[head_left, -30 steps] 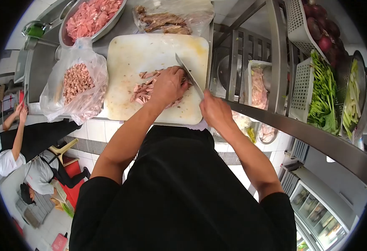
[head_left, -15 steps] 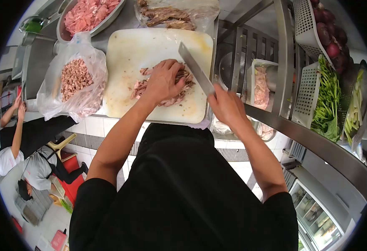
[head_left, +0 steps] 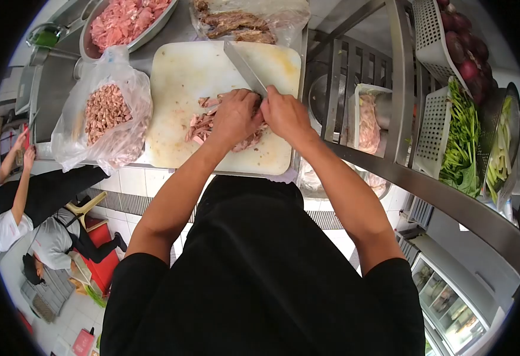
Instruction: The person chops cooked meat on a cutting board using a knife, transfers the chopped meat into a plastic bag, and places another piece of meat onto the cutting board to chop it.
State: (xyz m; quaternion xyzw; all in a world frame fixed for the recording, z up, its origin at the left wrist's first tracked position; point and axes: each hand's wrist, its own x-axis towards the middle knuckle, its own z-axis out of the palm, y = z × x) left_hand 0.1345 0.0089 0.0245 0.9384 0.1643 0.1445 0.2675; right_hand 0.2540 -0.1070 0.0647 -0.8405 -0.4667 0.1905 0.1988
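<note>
A white cutting board [head_left: 180, 68] lies before me with a pile of cooked-looking meat strips [head_left: 199, 126] on it. My left hand [head_left: 234, 115] bears down on the strips, fingers curled round them and partly hiding them. My right hand [head_left: 286, 116] is closed round the handle of a kitchen knife [head_left: 245, 68], right beside the left hand. The blade slants up and left over the board; its cutting edge near my fingers is hidden. Left of the board, a clear plastic bag [head_left: 70, 139] holds diced meat [head_left: 108, 110].
A metal bowl [head_left: 134, 43] of raw pink meat and a bag of larger meat pieces [head_left: 236, 26] sit behind the board. On the right, a steel rack [head_left: 397, 89] carries baskets of onions and greens [head_left: 461, 142]. Two people [head_left: 11, 222] work at far left.
My right hand has moved left with the knife, up against my left hand. The blade tip has swung left over the board. The left hand stays on the meat.
</note>
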